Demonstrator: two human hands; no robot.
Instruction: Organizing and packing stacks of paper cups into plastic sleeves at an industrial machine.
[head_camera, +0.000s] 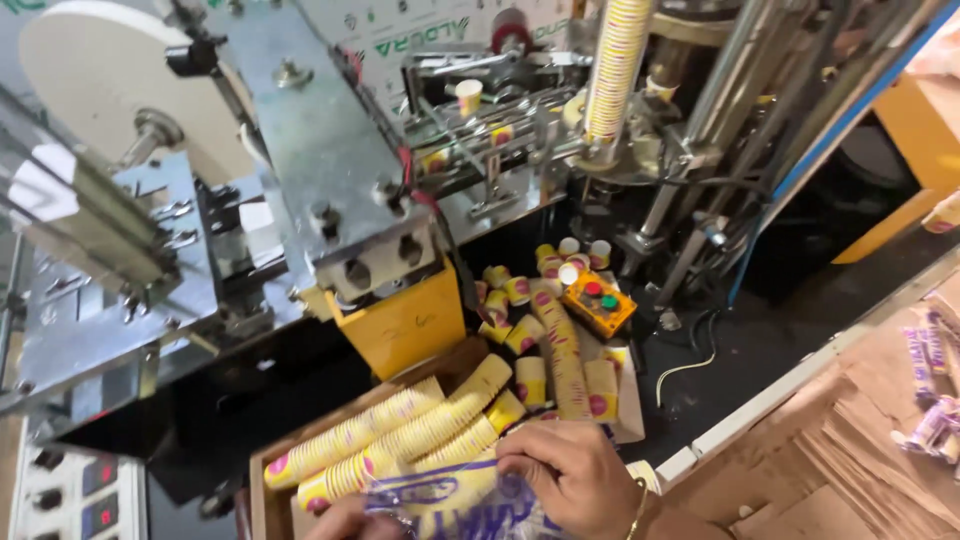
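My right hand (572, 472) grips the top of a clear plastic bag (455, 505) with purple print at the bottom centre. My left hand (345, 520) shows only as a knuckle at the bottom edge, touching the same bag. Inside the bag lies a stack of yellow paper cups (462, 482). Just beyond it, long nested stacks of yellow cups (390, 440) lie in a cardboard box (268, 500). More loose cups (530, 300) are heaped behind the box.
A metal cup-making machine (300, 150) fills the upper left, with a big white paper roll (100, 80). A tall cup stack (615, 70) stands upright in it. A yellow button box (597, 300) sits among the cups. Cardboard sheets (850, 450) lie at right.
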